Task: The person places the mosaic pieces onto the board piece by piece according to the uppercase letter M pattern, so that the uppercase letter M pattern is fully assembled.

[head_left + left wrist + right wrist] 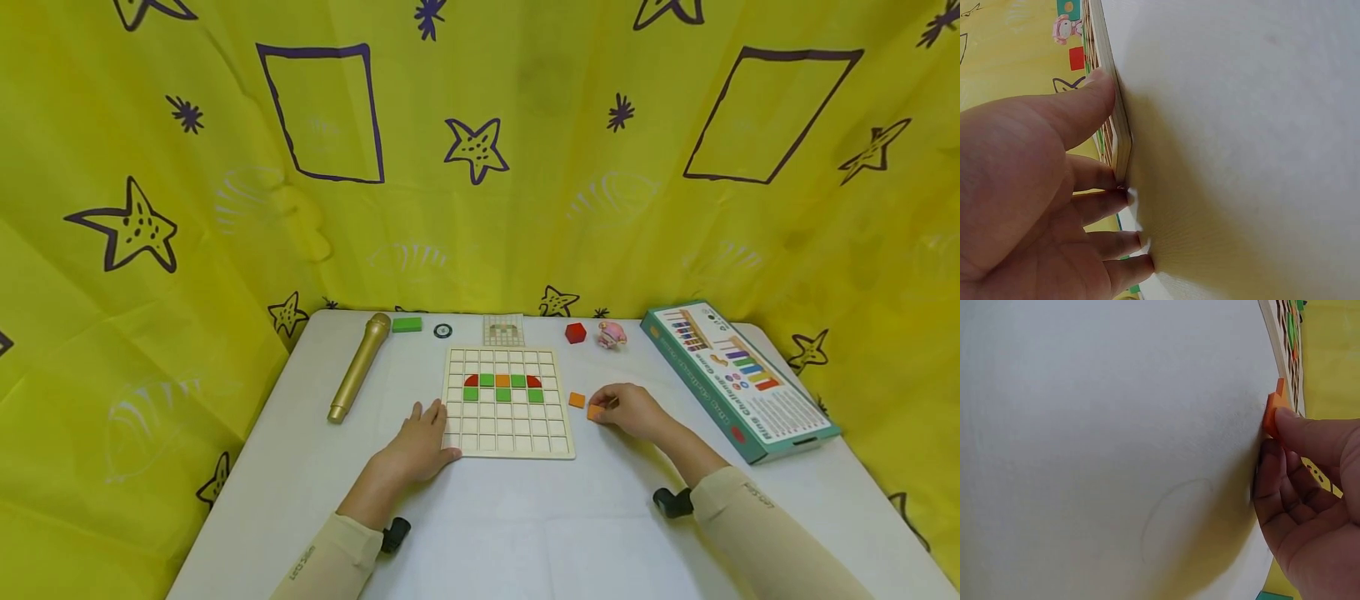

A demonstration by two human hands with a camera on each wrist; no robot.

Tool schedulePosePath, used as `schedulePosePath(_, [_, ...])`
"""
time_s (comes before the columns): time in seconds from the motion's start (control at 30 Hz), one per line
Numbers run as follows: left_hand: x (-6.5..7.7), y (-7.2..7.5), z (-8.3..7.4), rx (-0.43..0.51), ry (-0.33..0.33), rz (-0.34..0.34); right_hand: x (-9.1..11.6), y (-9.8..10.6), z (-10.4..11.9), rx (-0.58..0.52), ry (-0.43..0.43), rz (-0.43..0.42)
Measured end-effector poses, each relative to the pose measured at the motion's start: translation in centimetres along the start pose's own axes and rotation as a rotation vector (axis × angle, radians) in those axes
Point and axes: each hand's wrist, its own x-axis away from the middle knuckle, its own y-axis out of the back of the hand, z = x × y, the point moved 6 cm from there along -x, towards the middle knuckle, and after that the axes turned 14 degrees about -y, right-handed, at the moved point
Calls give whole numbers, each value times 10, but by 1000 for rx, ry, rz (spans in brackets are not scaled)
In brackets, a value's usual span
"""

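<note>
A pale square grid board [510, 446] lies on the table, with red, green and orange tiles set in its upper rows. My left hand [416, 443] rests at the board's lower left corner, fingers extended along the left side and thumb [1088, 106] against the edge. To the right of the board, my right hand [630, 408] pinches an orange square tile [595, 412] between thumb and fingers, low at the tabletop. In the right wrist view the orange tile [1274, 415] shows at the thumb tip. Another orange tile [577, 400] lies between it and the board.
Behind the board lie a pattern card [503, 331], a green block [407, 324], a dark ring-shaped disc [442, 331], a red block [575, 333] and a pink figurine [612, 335]. A gold microphone [360, 367] lies left; a game box [738, 379] lies right. A yellow curtain [480, 225] hangs behind.
</note>
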Motion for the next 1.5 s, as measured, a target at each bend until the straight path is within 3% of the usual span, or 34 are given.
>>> schedulePosePath(0.2, [0, -1, 1, 7, -1, 1, 1, 3, 6, -21, 36, 42])
schedulePosePath(0.53, [0, -3, 4, -1, -10, 2, -7, 6, 23, -54, 14, 65])
schedulePosePath(1.5, [1, -1, 3, -14, -4, 4, -21, -16, 97, -23, 92, 142])
